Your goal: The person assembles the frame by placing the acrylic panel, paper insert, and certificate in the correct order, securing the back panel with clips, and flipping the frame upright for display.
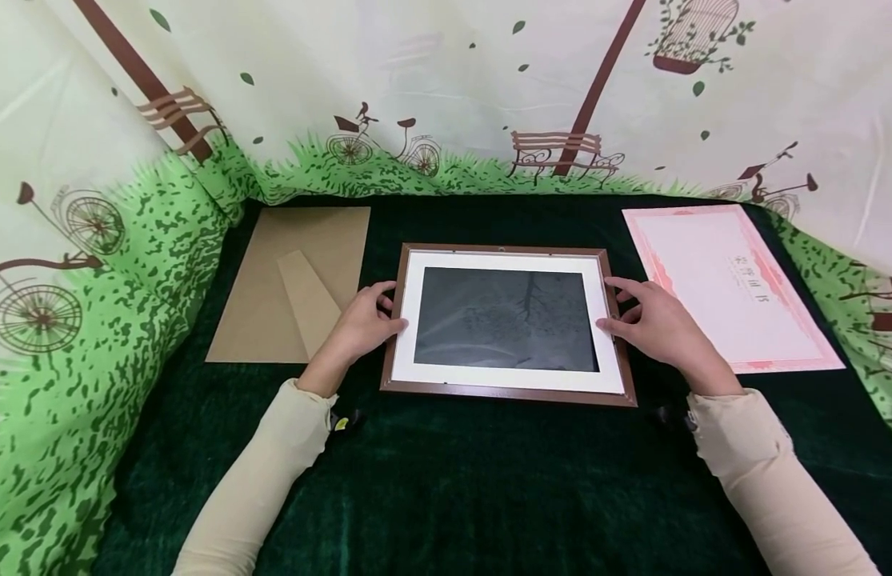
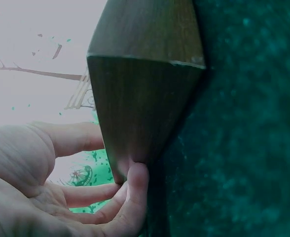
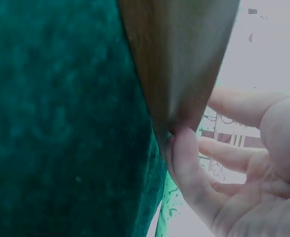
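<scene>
A brown picture frame (image 1: 505,393) lies face-on to the head view on the dark green cloth, its inside showing a white mat (image 1: 489,376) around a dark, reflective panel (image 1: 489,328). My left hand (image 1: 364,322) grips the frame's left side, thumb over the upper edge and fingers along the outside. On the opposite side my right hand (image 1: 656,322) holds the frame the same way. The left wrist view shows the frame's wooden side (image 2: 140,98) between thumb and fingertips. In the right wrist view, fingers press against the other wooden side (image 3: 177,59).
To the left lies a tan backing board (image 1: 254,312) with a stand leg (image 1: 305,292). At the right is a pink-bordered sheet (image 1: 712,280) with printed characters. A patterned curtain (image 1: 453,64) hangs behind and beside the green cloth (image 1: 489,488).
</scene>
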A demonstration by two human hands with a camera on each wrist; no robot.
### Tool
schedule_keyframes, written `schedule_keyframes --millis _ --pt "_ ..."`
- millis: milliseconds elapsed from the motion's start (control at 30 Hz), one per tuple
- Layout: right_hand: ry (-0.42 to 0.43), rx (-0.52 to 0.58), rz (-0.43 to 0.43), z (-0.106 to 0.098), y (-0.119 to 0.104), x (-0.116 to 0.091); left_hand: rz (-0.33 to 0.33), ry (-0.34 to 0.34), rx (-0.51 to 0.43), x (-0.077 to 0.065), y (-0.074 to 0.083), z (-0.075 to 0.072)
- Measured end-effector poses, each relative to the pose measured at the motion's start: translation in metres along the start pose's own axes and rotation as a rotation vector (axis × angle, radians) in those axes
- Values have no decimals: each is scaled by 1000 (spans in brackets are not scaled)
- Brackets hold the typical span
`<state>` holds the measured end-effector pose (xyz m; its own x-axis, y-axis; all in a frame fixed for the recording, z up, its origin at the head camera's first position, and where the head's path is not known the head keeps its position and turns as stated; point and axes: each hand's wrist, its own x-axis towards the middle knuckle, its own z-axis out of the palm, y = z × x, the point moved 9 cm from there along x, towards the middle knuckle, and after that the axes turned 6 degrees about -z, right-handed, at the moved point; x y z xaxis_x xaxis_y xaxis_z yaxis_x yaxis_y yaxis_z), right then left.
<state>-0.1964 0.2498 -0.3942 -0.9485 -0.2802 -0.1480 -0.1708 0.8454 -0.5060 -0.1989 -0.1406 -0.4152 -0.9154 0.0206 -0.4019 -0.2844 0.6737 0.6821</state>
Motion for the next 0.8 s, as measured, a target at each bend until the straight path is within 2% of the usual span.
schedule_keyframes --millis 167,267,600,800 --pt "-94 65 -34 3 -2 -1 -2 -2 9 1 0 0" --pt "-121 72 -46 4 -2 -2 1 -1 10 1 0 0" --pt "-99 25 -83 3 -4 -1 0 -15 32 1 0 1" --pt "-92 53 -103 1 -4 -3 -2 -13 34 1 -1 2"
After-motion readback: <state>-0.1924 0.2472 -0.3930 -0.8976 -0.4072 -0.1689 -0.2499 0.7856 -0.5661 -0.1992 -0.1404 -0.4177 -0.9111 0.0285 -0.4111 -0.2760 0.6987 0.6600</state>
